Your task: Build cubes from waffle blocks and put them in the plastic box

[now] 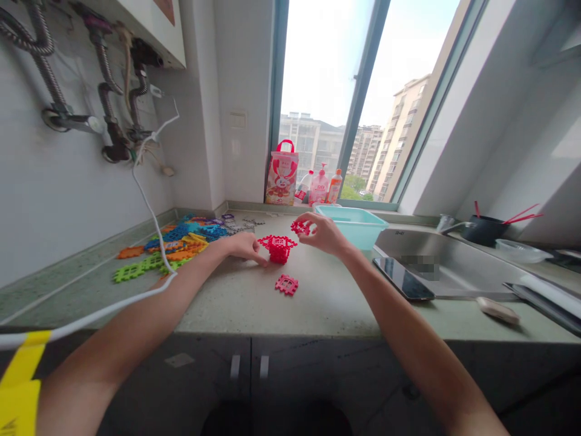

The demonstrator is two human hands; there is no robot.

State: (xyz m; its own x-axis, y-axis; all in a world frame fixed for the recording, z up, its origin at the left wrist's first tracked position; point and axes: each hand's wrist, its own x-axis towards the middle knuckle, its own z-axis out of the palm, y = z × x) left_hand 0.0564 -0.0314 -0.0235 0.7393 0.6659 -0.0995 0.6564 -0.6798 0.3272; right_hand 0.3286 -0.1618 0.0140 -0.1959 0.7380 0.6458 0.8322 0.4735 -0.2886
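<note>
A small red cube-like build of interlocking plastic tiles point(278, 248) stands on the grey-green countertop point(327, 303). My left hand point(245, 247) rests on the counter with its fingertips closed against the build's left side. My right hand point(321, 233) hovers just right of and above the build, pinching a single red tile point(299, 227). One loose red tile point(286, 284) lies flat on the counter in front of the build.
A heap of orange, blue, green and yellow tiles point(172, 242) lies at the left. A teal basin point(353, 225), a phone point(403, 277), a steel sink point(449, 263) and a white cable point(149, 212) surround the spot. Bottles and a bag point(282, 174) stand on the sill.
</note>
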